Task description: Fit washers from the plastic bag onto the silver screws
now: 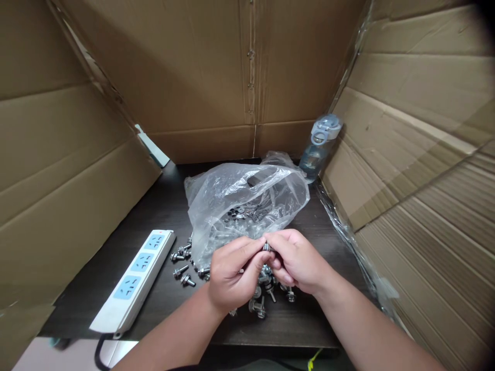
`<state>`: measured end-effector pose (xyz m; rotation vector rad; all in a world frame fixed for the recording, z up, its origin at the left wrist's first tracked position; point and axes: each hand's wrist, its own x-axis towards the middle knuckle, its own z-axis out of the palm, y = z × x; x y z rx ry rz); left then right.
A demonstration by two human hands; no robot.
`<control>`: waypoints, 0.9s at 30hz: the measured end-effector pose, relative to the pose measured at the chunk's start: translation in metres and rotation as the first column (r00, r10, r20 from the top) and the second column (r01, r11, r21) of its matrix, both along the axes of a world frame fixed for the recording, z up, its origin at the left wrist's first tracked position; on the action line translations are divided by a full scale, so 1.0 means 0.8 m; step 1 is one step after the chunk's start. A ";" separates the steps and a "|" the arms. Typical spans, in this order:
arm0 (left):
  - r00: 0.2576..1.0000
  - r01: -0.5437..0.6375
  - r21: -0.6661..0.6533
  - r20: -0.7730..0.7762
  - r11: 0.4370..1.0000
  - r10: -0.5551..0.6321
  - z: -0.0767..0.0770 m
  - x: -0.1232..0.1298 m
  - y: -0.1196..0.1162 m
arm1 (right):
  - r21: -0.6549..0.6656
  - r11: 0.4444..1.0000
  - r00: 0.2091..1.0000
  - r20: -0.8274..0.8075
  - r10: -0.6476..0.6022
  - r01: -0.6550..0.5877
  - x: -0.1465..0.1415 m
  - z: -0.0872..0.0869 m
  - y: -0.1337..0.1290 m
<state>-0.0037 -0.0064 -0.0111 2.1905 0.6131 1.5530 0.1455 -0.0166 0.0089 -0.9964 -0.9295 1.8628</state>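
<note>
Both hands meet at the fingertips above the front of the dark table. Between them is a small metal bolt (267, 247) with what looks like a nut or washer at its end. My left hand (235, 268) pinches it from the left side. From the right, my right hand (297, 260) is closed on the same bolt, and its fingers hide most of the shank. Under and around the hands lie several loose bolts (260, 308) with nuts and washers. Another group of bolts (187, 280) sits left of my left hand. Behind, a clear plastic bag (220, 190) lies with its mouth towards me and small metal parts inside.
A white power strip (135, 281) with blue sockets lies on the left, its black cable running off the front edge. A water bottle (319, 149) stands at the back right. Cardboard walls (209, 67) enclose the table (150, 211) at the back and both sides.
</note>
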 end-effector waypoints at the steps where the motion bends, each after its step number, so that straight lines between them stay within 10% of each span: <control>1: 1.000 -0.002 -0.003 -0.001 1.000 0.002 -0.001 0.000 0.000 | 0.002 1.000 1.000 0.001 -0.003 0.003 0.000 0.000 0.000; 11: 0.989 -0.028 -0.274 0.134 0.961 0.068 0.008 0.003 0.000 | 0.013 0.982 0.970 -0.152 0.188 -0.188 0.025 -0.002 0.006; 13: 0.952 0.069 -0.547 0.286 0.834 0.109 0.013 0.004 0.004 | 0.100 0.972 0.976 0.048 0.211 -0.215 0.032 -0.001 0.006; 15: 0.844 0.309 -0.755 0.498 0.578 0.200 0.017 0.004 0.011 | 0.260 0.927 0.907 0.391 0.155 -0.270 0.034 -0.001 0.006; 19: 0.619 0.666 -0.724 0.670 0.178 0.411 0.030 0.001 0.024 | 0.563 0.609 0.574 0.793 -0.207 -0.558 0.021 -0.013 0.006; 22: 0.529 0.755 -0.647 0.699 0.110 0.480 0.037 -0.001 0.028 | 0.538 0.490 0.399 0.841 -0.364 -0.686 0.010 -0.029 0.008; 27: 0.414 0.818 -0.561 0.726 0.125 0.548 0.037 -0.002 0.029 | 0.513 0.516 0.333 0.852 -0.404 -0.686 0.010 -0.033 0.010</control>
